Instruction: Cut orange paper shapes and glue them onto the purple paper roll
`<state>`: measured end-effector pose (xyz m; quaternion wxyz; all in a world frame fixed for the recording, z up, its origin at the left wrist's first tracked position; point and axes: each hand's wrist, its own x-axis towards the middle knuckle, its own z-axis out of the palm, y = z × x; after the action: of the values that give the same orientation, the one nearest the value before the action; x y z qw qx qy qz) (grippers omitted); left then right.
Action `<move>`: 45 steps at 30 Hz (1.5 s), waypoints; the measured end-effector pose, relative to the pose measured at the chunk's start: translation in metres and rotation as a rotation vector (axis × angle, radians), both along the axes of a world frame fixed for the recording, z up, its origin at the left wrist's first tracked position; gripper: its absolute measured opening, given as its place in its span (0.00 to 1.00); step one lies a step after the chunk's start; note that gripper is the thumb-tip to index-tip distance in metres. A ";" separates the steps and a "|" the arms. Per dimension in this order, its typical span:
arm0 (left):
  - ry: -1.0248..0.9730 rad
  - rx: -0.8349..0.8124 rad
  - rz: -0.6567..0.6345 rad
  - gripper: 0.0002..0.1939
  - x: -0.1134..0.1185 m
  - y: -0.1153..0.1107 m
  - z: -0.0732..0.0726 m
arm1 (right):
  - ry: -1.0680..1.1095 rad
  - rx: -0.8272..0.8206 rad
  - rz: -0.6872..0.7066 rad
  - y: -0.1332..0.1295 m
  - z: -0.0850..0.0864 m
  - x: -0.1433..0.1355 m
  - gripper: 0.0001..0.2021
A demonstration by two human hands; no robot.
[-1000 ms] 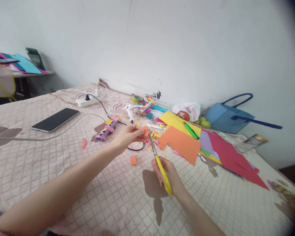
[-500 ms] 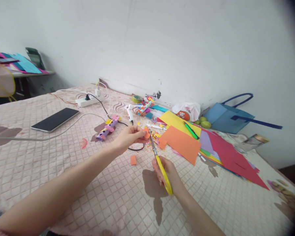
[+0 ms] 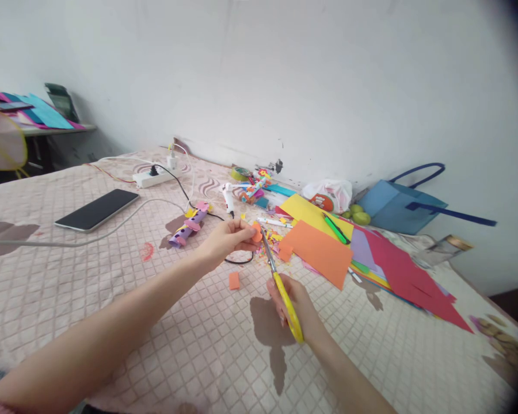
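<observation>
Between its thumb and fingers, my left hand [image 3: 232,238] pinches a small orange paper piece [image 3: 258,232] with a rounded outline. My right hand [image 3: 297,305] is closed around the yellow handles of a pair of scissors [image 3: 280,283]. The blades point away from me, and their tips are at the right edge of the orange piece; whether they are cutting into it is too small to tell. A small orange paper rectangle [image 3: 233,280] lies on the cloth below my left hand. Colourful paper scraps [image 3: 274,237] are scattered just behind the blades.
Orange [image 3: 319,253] and yellow sheets, a green cutter [image 3: 335,229] and red paper [image 3: 406,270] lie to the right. A white glue gun [image 3: 228,198], purple decorated roll [image 3: 189,227], tablet [image 3: 98,210] and power strip [image 3: 155,177] with cables are left. A blue bag [image 3: 401,207] stands back right.
Almost nothing differs. Both hands, the scissors and the orange piece stay in nearly the same place, with only a very slight shift at the blade tips.
</observation>
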<state>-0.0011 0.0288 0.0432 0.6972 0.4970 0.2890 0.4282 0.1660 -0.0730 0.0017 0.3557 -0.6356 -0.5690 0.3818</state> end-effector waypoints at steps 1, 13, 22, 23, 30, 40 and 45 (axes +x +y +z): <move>0.002 -0.002 0.003 0.10 0.000 0.000 0.000 | -0.004 0.002 -0.001 0.000 0.001 0.000 0.20; 0.011 -0.010 0.024 0.10 -0.001 0.000 0.004 | -0.028 0.015 -0.008 0.000 0.004 0.001 0.21; 0.007 -0.007 0.047 0.10 -0.002 0.002 0.003 | -0.051 0.029 -0.004 0.001 0.005 0.002 0.19; 0.006 -0.007 0.051 0.10 -0.002 0.003 0.003 | -0.054 0.029 -0.002 0.000 0.005 0.001 0.19; 0.003 -0.016 0.062 0.10 -0.003 0.003 0.006 | -0.056 0.036 0.003 0.001 0.003 0.002 0.19; 0.032 0.030 0.006 0.10 -0.003 0.003 0.004 | -0.102 0.068 0.015 0.002 0.001 0.004 0.16; 0.028 0.026 0.001 0.10 -0.003 0.002 0.004 | -0.097 0.056 0.020 0.002 0.004 0.003 0.17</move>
<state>-0.0038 0.0311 0.0467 0.6863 0.5118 0.2936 0.4254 0.1694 -0.0710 0.0057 0.3417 -0.6376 -0.6021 0.3381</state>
